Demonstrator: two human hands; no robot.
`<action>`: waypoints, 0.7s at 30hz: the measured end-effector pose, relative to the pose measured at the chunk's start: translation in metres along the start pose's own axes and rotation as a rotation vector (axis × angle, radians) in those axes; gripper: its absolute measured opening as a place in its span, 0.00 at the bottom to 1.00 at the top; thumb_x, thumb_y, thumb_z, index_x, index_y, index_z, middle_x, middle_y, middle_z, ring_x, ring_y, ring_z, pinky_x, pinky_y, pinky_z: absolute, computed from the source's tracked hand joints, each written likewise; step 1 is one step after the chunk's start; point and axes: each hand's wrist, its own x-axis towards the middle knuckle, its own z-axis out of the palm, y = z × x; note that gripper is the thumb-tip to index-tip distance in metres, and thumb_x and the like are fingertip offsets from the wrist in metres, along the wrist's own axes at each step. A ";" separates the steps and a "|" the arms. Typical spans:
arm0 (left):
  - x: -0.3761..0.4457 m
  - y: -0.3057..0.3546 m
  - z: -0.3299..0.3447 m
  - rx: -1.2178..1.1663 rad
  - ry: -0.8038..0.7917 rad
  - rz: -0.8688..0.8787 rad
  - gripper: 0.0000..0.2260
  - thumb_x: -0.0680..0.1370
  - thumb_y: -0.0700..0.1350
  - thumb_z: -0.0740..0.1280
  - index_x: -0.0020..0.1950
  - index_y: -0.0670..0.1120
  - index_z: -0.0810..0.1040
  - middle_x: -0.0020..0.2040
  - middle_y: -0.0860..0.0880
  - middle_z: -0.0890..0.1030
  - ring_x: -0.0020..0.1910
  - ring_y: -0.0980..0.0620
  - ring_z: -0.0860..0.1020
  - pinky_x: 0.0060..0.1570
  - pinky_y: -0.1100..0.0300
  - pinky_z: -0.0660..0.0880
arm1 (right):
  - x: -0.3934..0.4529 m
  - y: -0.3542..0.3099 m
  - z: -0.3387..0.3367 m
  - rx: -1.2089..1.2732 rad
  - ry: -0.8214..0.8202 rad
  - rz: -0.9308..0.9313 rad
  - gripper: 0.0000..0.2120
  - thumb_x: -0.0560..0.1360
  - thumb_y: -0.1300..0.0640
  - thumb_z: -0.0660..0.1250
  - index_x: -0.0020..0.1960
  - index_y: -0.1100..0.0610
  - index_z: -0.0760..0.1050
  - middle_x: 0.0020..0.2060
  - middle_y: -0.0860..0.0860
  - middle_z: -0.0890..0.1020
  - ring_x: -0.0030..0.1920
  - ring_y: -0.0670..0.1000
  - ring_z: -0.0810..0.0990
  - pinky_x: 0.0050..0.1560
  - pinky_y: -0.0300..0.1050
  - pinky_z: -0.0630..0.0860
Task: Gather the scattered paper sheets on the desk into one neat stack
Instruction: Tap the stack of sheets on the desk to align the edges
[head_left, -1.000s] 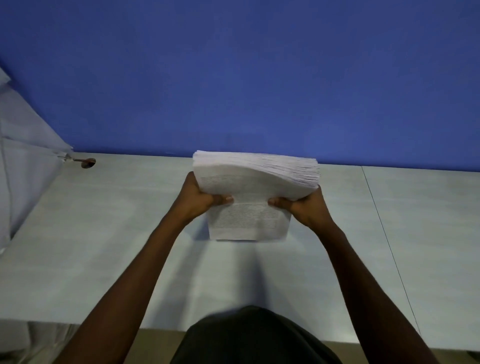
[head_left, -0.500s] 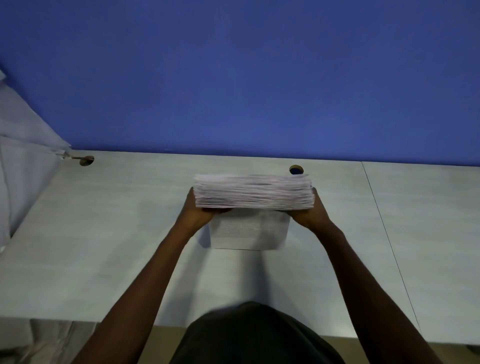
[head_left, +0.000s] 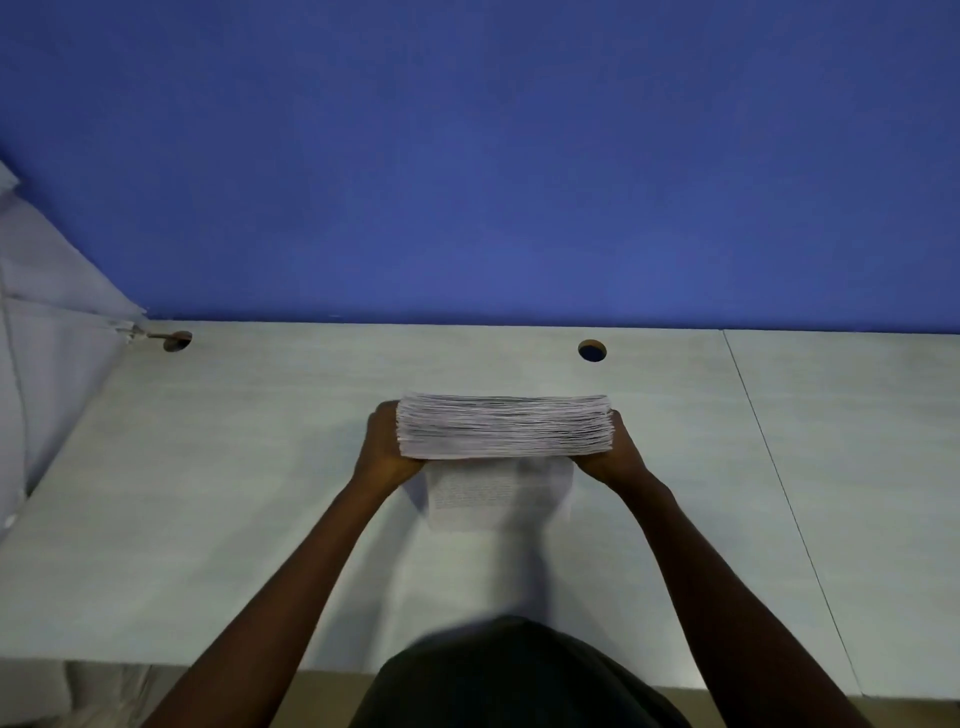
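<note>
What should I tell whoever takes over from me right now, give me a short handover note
Left hand: grips the left end of the paper stack.
Right hand: grips the right end.
Stack: held on edge, upright, its lower edge near or on the desk, below the round cable hole.
Done: sheets gathered into one bundle; none loose in view.
Left: square the edges, lay the stack flat, let go.

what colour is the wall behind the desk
The wall is solid blue, with no pattern. It shows in the head view, the only one here.
</note>
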 end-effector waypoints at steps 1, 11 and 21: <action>0.002 0.006 -0.007 0.010 0.023 0.078 0.13 0.63 0.46 0.81 0.45 0.47 0.85 0.41 0.51 0.85 0.41 0.60 0.82 0.42 0.58 0.81 | 0.003 0.003 0.001 0.009 -0.005 0.009 0.20 0.68 0.59 0.81 0.59 0.61 0.83 0.53 0.53 0.86 0.53 0.50 0.85 0.56 0.56 0.84; 0.068 0.131 -0.092 0.462 -0.588 0.157 0.45 0.57 0.55 0.86 0.71 0.57 0.73 0.59 0.60 0.82 0.59 0.61 0.80 0.60 0.61 0.75 | 0.047 -0.020 -0.024 -0.034 -0.351 0.227 0.38 0.62 0.44 0.85 0.68 0.51 0.75 0.60 0.52 0.83 0.59 0.55 0.81 0.63 0.60 0.81; 0.090 0.078 -0.044 0.163 -0.884 -0.260 0.28 0.69 0.43 0.80 0.67 0.47 0.77 0.60 0.42 0.83 0.60 0.41 0.82 0.60 0.40 0.79 | 0.017 -0.008 -0.043 0.259 -0.441 0.438 0.20 0.73 0.46 0.77 0.60 0.56 0.84 0.55 0.54 0.88 0.55 0.56 0.87 0.61 0.59 0.82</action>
